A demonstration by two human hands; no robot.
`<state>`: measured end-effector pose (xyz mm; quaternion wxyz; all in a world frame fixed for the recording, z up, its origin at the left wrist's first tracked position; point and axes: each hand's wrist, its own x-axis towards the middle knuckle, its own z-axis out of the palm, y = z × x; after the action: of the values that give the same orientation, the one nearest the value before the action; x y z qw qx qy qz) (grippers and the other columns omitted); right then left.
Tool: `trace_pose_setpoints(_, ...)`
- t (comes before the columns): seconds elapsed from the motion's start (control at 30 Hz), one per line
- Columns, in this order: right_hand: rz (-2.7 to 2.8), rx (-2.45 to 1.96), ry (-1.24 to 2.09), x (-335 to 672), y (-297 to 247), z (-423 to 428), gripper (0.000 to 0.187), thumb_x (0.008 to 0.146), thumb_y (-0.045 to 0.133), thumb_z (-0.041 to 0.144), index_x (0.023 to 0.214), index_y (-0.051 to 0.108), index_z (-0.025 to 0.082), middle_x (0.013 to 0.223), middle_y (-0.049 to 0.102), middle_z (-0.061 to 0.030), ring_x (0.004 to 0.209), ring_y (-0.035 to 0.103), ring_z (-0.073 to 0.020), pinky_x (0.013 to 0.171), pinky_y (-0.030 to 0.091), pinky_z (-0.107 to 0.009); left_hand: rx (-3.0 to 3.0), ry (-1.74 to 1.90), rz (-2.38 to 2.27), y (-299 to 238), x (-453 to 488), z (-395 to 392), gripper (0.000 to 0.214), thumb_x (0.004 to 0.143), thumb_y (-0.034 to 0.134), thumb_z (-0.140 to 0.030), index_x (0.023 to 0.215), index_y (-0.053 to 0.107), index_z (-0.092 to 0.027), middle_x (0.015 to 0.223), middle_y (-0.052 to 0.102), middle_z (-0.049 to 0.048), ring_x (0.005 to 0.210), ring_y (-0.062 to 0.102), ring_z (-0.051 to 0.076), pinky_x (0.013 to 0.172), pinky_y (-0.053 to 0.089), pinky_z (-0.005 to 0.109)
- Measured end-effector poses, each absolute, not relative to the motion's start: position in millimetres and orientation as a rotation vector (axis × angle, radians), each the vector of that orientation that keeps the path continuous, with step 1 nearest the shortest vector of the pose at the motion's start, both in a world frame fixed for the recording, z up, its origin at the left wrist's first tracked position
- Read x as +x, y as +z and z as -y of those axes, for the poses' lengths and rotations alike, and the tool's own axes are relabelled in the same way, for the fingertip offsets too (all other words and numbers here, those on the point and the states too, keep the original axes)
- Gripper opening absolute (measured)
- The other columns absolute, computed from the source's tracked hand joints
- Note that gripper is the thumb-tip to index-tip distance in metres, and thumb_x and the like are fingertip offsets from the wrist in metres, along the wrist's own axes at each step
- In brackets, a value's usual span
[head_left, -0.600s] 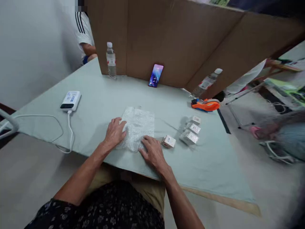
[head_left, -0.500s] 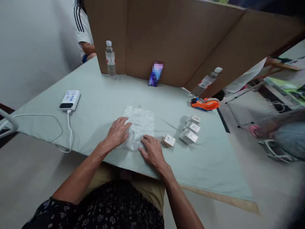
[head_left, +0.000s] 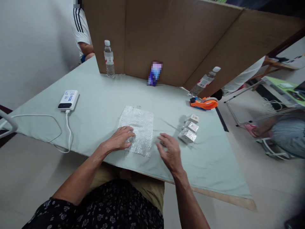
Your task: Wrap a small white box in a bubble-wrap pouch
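A sheet of bubble wrap (head_left: pixel 140 127) lies flat on the table, its surface slightly crumpled. My left hand (head_left: pixel 120 138) rests on its left part with the fingers loosely spread, pressing on it and gripping nothing. To the right of the sheet, my right hand (head_left: pixel 170 151) is over the spot where a small box stood, and that box is now mostly hidden by it. Its thumb and fingers are apart; no firm hold shows. Further right, several small boxes in bubble wrap (head_left: pixel 189 136) stand in a row.
An orange tape dispenser (head_left: pixel 206 103) sits at the right edge near a tilted water bottle (head_left: pixel 205 82). Another bottle (head_left: pixel 109 60) and a phone (head_left: pixel 154 73) stand before a cardboard screen (head_left: pixel 152 35). A white power bank (head_left: pixel 69 100) with a cable lies left. A person (head_left: pixel 82 35) is behind.
My right hand has left the bubble wrap and moved right, over the small loose box. My left hand has slid slightly right and down on the sheet.
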<state>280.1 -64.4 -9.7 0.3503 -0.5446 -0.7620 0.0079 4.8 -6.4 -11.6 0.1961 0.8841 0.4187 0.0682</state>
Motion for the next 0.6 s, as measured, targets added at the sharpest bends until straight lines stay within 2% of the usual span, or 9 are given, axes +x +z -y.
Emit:
trace_pose_setpoints(0.1, 1.903, -1.595, -0.057, 312, -14, 59, 0.041, 0.089, 0.062, 0.039, 0.125, 0.061, 0.019, 0.128, 0.065, -0.0159, 0.117, 0.06, -0.0334, 0.095, 0.048, -0.051, 2.459, 0.219, -1.169, -13, 5, 7, 0.043, 0.078, 0.065, -0.015, 0.12, 0.063, -0.024, 0.142, 0.052, 0.0086, 0.136, 0.044, 0.03, 0.112, 0.04, 0.047)
trace_pose_setpoints(0.17, 1.923, -1.706, -0.011, 328, -22, 56, 0.051, 0.086, 0.063, 0.043, 0.129, 0.058, 0.016, 0.127, 0.065, -0.0181, 0.114, 0.06, -0.0362, 0.092, 0.049, -0.053, 2.451, 0.233, -1.176, -13, 5, 8, 0.043, 0.078, 0.065, -0.014, 0.12, 0.064, -0.024, 0.142, 0.052, 0.0082, 0.137, 0.043, 0.03, 0.113, 0.039, 0.048)
trace_pose_setpoints(0.3, 1.948, -1.801, 0.149, 344, -34, 55, 0.047, 0.085, 0.061, 0.045, 0.123, 0.061, 0.016, 0.118, 0.069, -0.0168, 0.105, 0.064, -0.0344, 0.09, 0.051, -0.052, 2.439, 0.217, -1.186, -13, 6, 9, 0.045, 0.077, 0.063, -0.012, 0.12, 0.065, -0.023, 0.143, 0.05, 0.0097, 0.138, 0.042, 0.03, 0.114, 0.038, 0.047)
trace_pose_setpoints(0.43, 1.935, -1.795, 0.147, 345, -33, 61, 0.045, 0.085, 0.06, 0.043, 0.122, 0.062, 0.017, 0.119, 0.068, -0.0165, 0.107, 0.063, -0.0354, 0.091, 0.051, -0.055, 2.428, 0.215, -1.199, -11, 8, 11, 0.043, 0.078, 0.062, -0.014, 0.12, 0.065, -0.023, 0.144, 0.05, 0.0094, 0.139, 0.04, 0.031, 0.115, 0.037, 0.048)
trace_pose_setpoints(0.53, 1.917, -1.697, 0.151, 334, -15, 61, 0.05, 0.084, 0.062, 0.043, 0.127, 0.059, 0.018, 0.124, 0.065, -0.0172, 0.111, 0.061, -0.035, 0.093, 0.051, -0.056, 2.418, 0.223, -1.214, -11, 11, 12, 0.043, 0.079, 0.061, -0.015, 0.121, 0.064, -0.023, 0.146, 0.048, 0.0097, 0.14, 0.038, 0.031, 0.115, 0.036, 0.05)
trace_pose_setpoints(0.6, 1.86, -1.618, 0.235, 322, 15, 50, 0.058, 0.085, 0.064, 0.042, 0.137, 0.052, 0.019, 0.113, 0.069, -0.0136, 0.098, 0.066, -0.0291, 0.088, 0.055, -0.051, 2.415, 0.23, -1.216, -10, 12, 12, 0.043, 0.079, 0.062, -0.015, 0.121, 0.064, -0.023, 0.145, 0.048, 0.0106, 0.14, 0.038, 0.032, 0.115, 0.036, 0.051)
